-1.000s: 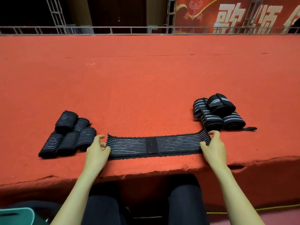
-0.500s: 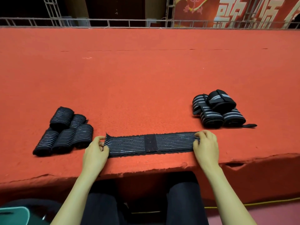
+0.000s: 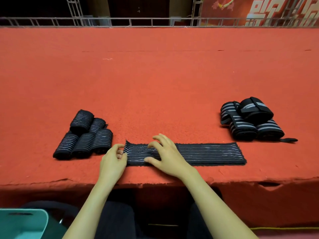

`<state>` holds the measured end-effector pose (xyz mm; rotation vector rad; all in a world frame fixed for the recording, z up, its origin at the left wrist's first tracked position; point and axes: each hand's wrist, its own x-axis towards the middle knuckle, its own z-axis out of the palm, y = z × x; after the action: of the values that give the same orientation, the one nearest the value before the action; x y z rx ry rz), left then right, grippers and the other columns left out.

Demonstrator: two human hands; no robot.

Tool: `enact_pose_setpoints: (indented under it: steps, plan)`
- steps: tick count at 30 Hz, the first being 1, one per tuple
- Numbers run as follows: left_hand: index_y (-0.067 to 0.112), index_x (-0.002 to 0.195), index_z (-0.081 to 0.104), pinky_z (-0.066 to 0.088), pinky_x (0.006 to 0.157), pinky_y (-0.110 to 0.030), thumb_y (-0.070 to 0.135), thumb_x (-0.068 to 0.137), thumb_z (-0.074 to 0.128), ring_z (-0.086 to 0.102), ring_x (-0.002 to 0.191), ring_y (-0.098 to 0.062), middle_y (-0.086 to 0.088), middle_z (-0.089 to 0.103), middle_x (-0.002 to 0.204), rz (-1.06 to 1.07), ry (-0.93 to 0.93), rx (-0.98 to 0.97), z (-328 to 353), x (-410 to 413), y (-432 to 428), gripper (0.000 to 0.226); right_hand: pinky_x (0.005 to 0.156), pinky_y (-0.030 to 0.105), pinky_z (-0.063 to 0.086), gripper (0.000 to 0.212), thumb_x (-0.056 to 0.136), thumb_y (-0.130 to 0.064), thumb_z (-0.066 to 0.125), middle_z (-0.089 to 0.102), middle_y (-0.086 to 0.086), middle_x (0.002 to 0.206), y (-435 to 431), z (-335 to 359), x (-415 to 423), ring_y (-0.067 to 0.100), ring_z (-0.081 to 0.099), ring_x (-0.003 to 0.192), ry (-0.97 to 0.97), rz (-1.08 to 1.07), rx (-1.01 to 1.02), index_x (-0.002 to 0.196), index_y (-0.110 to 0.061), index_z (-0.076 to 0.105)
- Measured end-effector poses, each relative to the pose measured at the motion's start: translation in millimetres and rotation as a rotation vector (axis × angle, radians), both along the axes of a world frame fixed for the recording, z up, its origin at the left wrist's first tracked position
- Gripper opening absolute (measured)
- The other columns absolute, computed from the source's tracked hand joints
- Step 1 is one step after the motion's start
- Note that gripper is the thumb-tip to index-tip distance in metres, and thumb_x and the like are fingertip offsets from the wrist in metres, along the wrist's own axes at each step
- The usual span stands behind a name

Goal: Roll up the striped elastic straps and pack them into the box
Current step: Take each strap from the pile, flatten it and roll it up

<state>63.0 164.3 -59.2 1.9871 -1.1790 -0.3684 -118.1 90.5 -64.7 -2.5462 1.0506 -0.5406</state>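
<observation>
A black elastic strap with thin white stripes lies flat along the near edge of the red felt table. My left hand pinches the strap's left end, which lifts slightly. My right hand rests on the strap just right of the left hand, fingers spread and bent, pressing the cloth down. Several rolled striped straps lie in a cluster at the left. A pile of looser straps with wider grey stripes sits at the right.
A teal box shows at the bottom left, below table level beside my knees. The table's front edge is ragged. A metal railing runs along the far side.
My right hand let go of the strap's right end and moved left across it to beside my left hand. The left hand stays at the left end.
</observation>
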Motion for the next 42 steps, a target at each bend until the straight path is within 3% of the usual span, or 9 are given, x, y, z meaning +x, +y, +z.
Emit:
enact_pose_setpoints:
  steps: [4,12,14,18,22,29,33,37,42]
  plan:
    - [0.017,0.111,0.061,0.038,0.072,-0.022,0.008,0.085,0.058,0.057,0.073,-0.004,0.006,0.063,0.084,-0.021,0.051,0.000,2.1,2.8,0.3,0.028,0.118,0.042,0.012,0.062,0.083,-0.058,0.060,0.031,0.002,0.149,-10.0,1.4,16.8,0.019,0.017,0.142,0.087,0.102,0.101,0.136,-0.029,0.043]
    - [0.014,0.112,0.059,0.043,0.066,-0.007,0.002,0.086,0.058,0.056,0.072,-0.003,0.002,0.060,0.085,-0.055,0.157,-0.055,-3.5,6.0,5.8,0.028,0.115,0.034,0.017,0.064,0.077,-0.074,0.043,0.039,-0.010,0.143,-5.8,-15.6,8.5,0.014,0.027,0.136,0.052,0.066,0.069,0.132,-0.042,0.051]
    - [0.011,0.111,0.061,0.044,0.069,-0.011,0.002,0.084,0.061,0.055,0.074,-0.008,-0.001,0.058,0.090,-0.054,0.051,-0.043,-5.5,3.9,4.7,0.029,0.114,0.032,0.016,0.062,0.078,-0.072,0.045,0.039,-0.010,0.143,-5.1,-14.7,9.2,0.014,0.027,0.136,0.044,0.052,0.060,0.132,-0.042,0.052]
    - [0.007,0.114,0.061,0.038,0.089,-0.038,0.012,0.082,0.068,0.049,0.097,-0.029,-0.011,0.059,0.103,0.012,-0.321,0.042,-9.0,-2.6,4.5,0.032,0.113,0.029,0.012,0.059,0.082,-0.068,0.046,0.038,-0.010,0.145,-1.3,-13.9,8.5,0.012,0.026,0.134,0.033,0.040,0.033,0.132,-0.040,0.053]
    - [0.003,0.086,0.068,0.038,0.077,-0.049,0.021,0.073,0.077,0.045,0.090,-0.038,-0.016,0.055,0.090,0.137,-0.552,0.096,-13.4,-7.7,8.0,0.024,0.113,0.026,0.004,0.057,0.085,-0.066,0.049,0.036,-0.009,0.146,1.1,-12.3,7.9,0.010,0.024,0.135,0.035,0.040,0.017,0.134,-0.038,0.052]
    - [0.012,0.091,0.062,0.026,0.086,-0.041,0.032,0.083,0.065,0.041,0.102,-0.031,-0.009,0.054,0.098,0.202,-0.405,0.154,-12.1,-11.1,4.6,0.022,0.115,0.029,0.008,0.058,0.083,-0.067,0.047,0.038,-0.009,0.145,1.9,-13.7,8.0,0.010,0.027,0.135,0.024,0.029,0.021,0.133,-0.038,0.052]
    - [0.017,0.089,0.054,0.025,0.081,-0.038,0.025,0.084,0.064,0.054,0.090,-0.026,0.002,0.062,0.082,0.164,-0.357,0.051,-9.7,-18.7,6.0,0.014,0.116,0.030,0.006,0.056,0.085,-0.066,0.049,0.037,-0.010,0.146,2.5,-12.7,7.3,0.009,0.025,0.136,0.034,0.028,0.023,0.133,-0.039,0.050]
    - [0.014,0.096,0.055,0.037,0.077,-0.033,0.015,0.081,0.068,0.055,0.085,-0.022,0.004,0.055,0.083,0.102,-0.217,-0.092,-9.1,-22.6,7.5,0.020,0.114,0.027,0.001,0.055,0.086,-0.064,0.050,0.036,-0.008,0.148,3.2,-12.4,7.3,0.010,0.024,0.138,0.031,0.031,0.024,0.134,-0.038,0.050]
    - [0.009,0.088,0.061,0.048,0.070,-0.037,0.011,0.079,0.072,0.058,0.080,-0.022,0.002,0.057,0.086,-0.029,-0.274,-0.188,-13.9,-26.5,6.6,0.014,0.117,0.029,-0.004,0.061,0.084,-0.069,0.039,0.032,-0.008,0.151,4.1,-15.9,7.3,0.008,0.020,0.141,0.066,0.031,0.019,0.137,-0.039,0.047]
